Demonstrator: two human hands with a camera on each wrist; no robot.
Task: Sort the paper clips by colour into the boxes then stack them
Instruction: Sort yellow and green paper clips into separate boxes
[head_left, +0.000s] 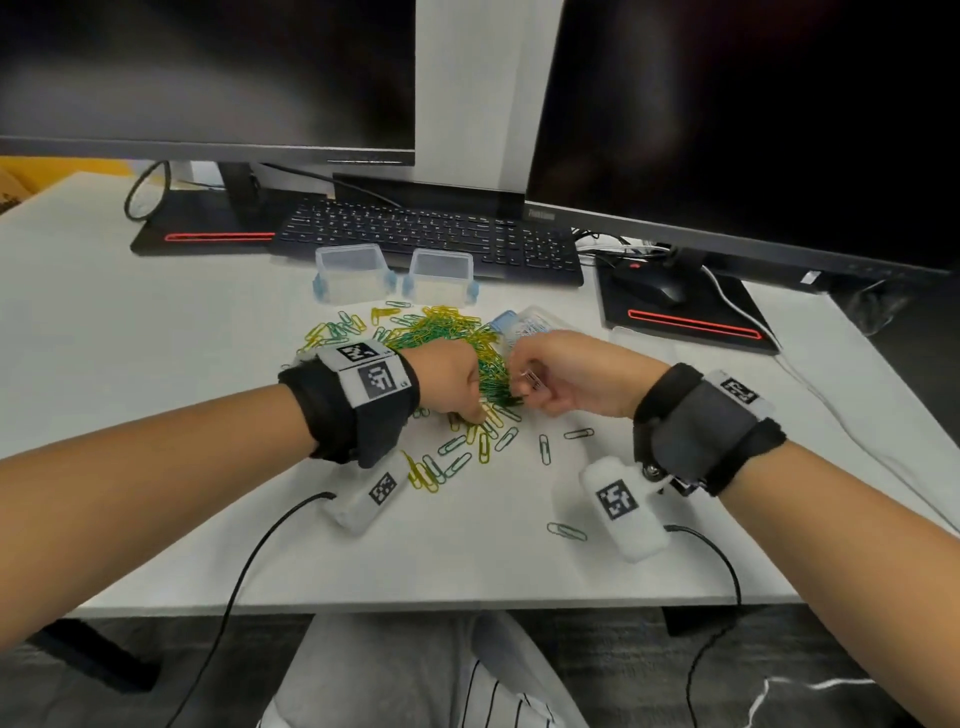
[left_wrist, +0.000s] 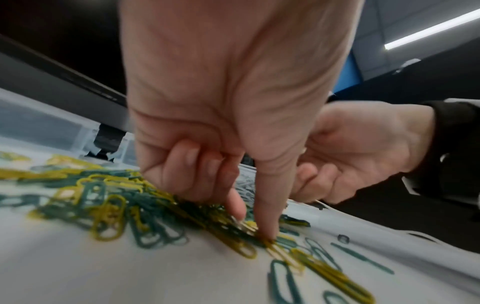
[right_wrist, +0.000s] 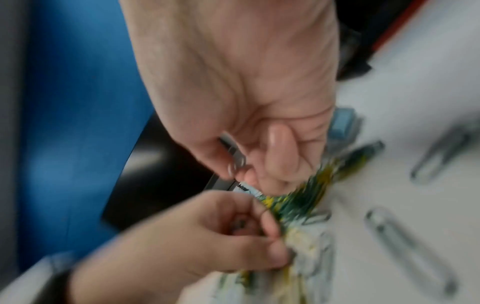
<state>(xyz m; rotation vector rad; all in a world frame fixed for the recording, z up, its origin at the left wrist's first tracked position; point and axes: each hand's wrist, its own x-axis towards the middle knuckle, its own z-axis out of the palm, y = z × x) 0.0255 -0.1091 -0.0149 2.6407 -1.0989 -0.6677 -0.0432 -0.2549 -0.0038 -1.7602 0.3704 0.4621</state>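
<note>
My left hand (head_left: 457, 382) pinches a yellow wire clip (left_wrist: 281, 254) flat on the white counter (head_left: 156, 322), long axis twd me. My right hand (head_left: 558, 371) grips silver clips (right_wrist: 233, 156). Clear plastic boxes (head_left: 353, 273) sit beyond the yellow/green clip pile (head_left: 441, 332); left hand's nearer.

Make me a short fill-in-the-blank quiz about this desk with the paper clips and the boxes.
1. The pile of paper clips on the desk mixes yellow, silver and ____ clips.
2. The number of open clear boxes standing side by side just in front of the keyboard is ____.
3. The left hand reaches its fingers down into the ____.

Missing words: green; two; pile
</note>
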